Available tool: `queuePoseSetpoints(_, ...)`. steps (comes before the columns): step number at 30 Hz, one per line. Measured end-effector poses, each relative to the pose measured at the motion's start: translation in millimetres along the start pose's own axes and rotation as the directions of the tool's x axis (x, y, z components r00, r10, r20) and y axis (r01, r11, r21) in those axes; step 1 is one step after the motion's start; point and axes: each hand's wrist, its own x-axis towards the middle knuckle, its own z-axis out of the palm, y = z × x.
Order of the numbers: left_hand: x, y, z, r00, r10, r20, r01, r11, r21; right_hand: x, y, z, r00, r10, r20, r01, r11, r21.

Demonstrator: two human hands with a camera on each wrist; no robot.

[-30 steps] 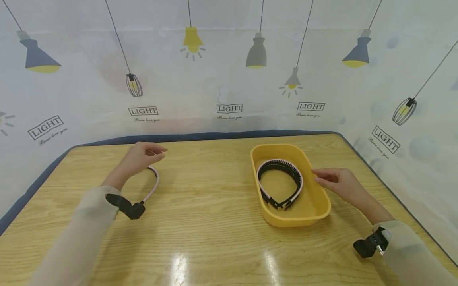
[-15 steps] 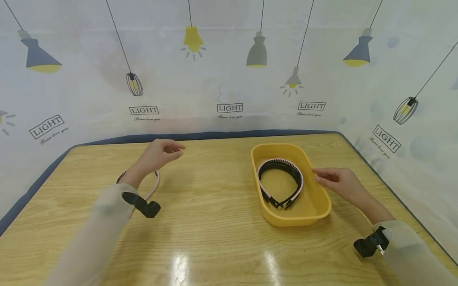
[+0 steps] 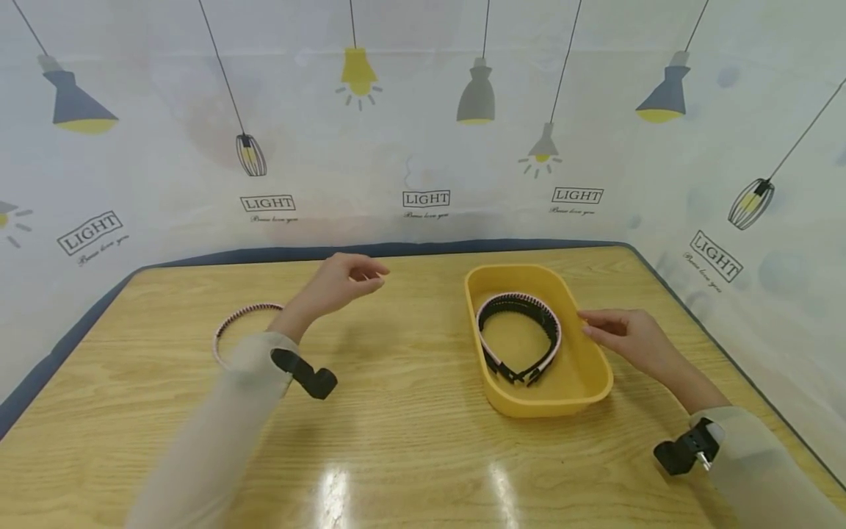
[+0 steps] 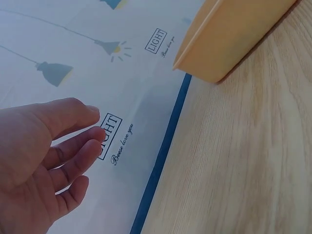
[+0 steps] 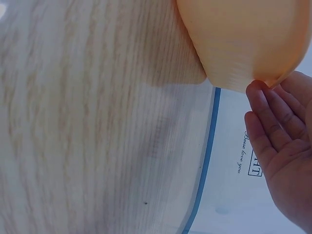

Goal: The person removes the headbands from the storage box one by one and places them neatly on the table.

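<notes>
My left hand [image 3: 346, 279] is raised above the table, left of the yellow basin [image 3: 548, 408], its fingers loosely bent with nothing between them. In the left wrist view the left hand [image 4: 53, 151] also shows no object. Under my left forearm lies a pink-and-black headband [image 3: 246, 310], partly hidden by the sleeve. Inside the basin rests a stack of headbands [image 3: 518, 303], pink and black with toothed bands. The fairly straight fingers of my right hand [image 3: 631, 338] touch the right rim of the basin from outside; in the right wrist view its fingertips [image 5: 258, 92] meet the outer wall.
A wooden table [image 3: 410, 441] carries the basin and headband. Behind it a pale curtain [image 3: 297, 147] printed with lamps rises from a dark blue edge strip [image 3: 396, 252]. A black wrist camera [image 3: 307, 375] sits on the left sleeve, another wrist camera [image 3: 687, 448] on the right.
My left hand has moved right, from above the loose headband toward the basin, and more of that headband's left side now shows. My right hand and the basin have stayed put.
</notes>
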Motion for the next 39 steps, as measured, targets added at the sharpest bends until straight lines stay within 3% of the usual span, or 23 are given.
queuePoseSetpoints(13, 24.7, 15.4, 43.8, 0.994, 0.087, 0.068, -0.084, 0.995, -0.048, 0.0, 0.3, 1.8, 1.000, -0.002, -0.005, 0.002, 1.000, 0.015)
queuePoseSetpoints(24, 44.2, 32.1, 72.9, 0.987, 0.099, 0.124, -0.082, 0.988, -0.131, -0.2, 2.0, 2.9, 1.000, -0.012, -0.006, 0.013, 1.000, 0.024)
queuePoseSetpoints(39, 73.2, 44.6, 104.3, 0.982, 0.103, 0.159, -0.086, 0.990, -0.115, -0.1, 2.7, 2.6, 1.000, -0.004, -0.001, 0.005, 1.000, 0.026)
